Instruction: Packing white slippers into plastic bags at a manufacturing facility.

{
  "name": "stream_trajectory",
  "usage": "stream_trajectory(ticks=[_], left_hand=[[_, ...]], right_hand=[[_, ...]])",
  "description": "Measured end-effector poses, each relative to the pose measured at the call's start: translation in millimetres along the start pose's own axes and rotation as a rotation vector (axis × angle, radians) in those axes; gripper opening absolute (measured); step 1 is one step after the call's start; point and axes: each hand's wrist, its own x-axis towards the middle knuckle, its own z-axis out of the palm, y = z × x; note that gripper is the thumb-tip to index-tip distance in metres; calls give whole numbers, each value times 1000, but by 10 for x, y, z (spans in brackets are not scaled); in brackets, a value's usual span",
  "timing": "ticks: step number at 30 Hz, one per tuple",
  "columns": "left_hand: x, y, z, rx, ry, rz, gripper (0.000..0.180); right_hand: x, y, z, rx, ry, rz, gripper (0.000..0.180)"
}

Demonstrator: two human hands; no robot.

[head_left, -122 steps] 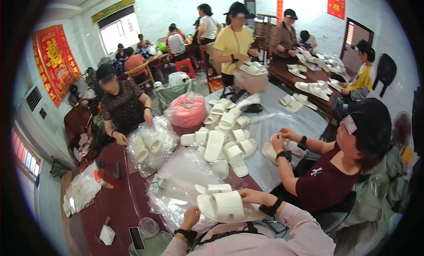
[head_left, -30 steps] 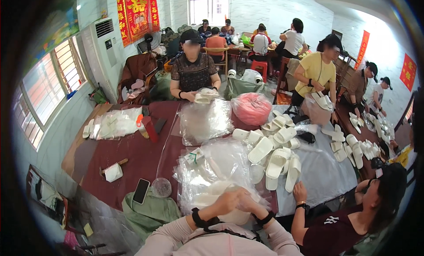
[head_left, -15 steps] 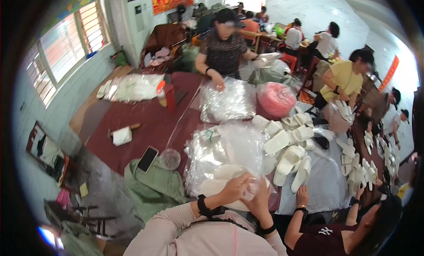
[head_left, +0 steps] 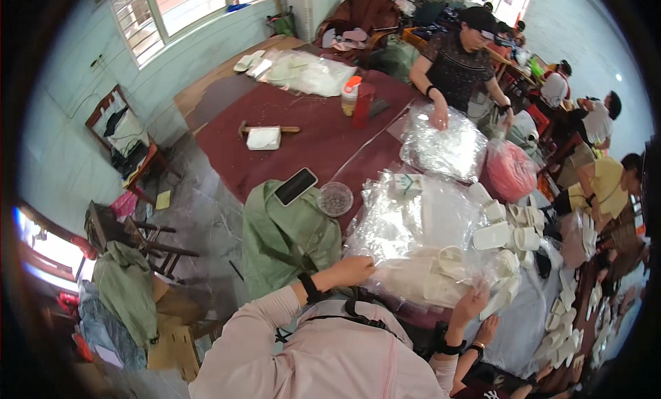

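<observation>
A clear plastic bag with cream-white slippers [head_left: 413,283] in it lies in front of me at the table's near edge. My left hand [head_left: 352,270] is closed at the left end of this bag, fingers pinched on its edge. At the other end my right hand [head_left: 472,300] pinches the thin plastic, close to the loose slippers. One slipper's strap [head_left: 451,260] shows through the film. Just beyond lies a stack of clear plastic bags [head_left: 392,216], with a small white and green box [head_left: 408,183] on top.
Loose cream slippers [head_left: 492,237] are heaped to the right. On the left are a green cloth [head_left: 265,230], a phone [head_left: 296,186], a round clear tub [head_left: 335,199], and a hammer [head_left: 286,130] by a white block. A co-worker [head_left: 460,68] handles bags [head_left: 444,143] across the table.
My hands were together over the slippers and are now apart, one at each end of the bag. The view has swung left. The co-worker opposite has lowered the hand that held a bag.
</observation>
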Motion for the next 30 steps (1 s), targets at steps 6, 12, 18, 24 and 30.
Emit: stream_trajectory(ticks=[6, 12, 18, 24, 30], left_hand=[[-633, -1228, 0, 221, -362, -520, 41], [-731, -1837, 393, 355, -238, -432, 63], [-609, -2735, 1408, 302, -260, -278, 52], [-1106, -2667, 1130, 128, -377, -408, 43], [-1749, -2310, 505, 391, -473, -785, 54]], right_hand=[[49, -223, -163, -201, 134, -209, 26], [-163, -686, -46, 147, 51, 170, 21], [-344, -1379, 613, 268, -205, 116, 18], [-860, -1449, 1371, 902, -884, 1095, 24], [-1291, -1342, 2062, 441, -1310, 822, 28]])
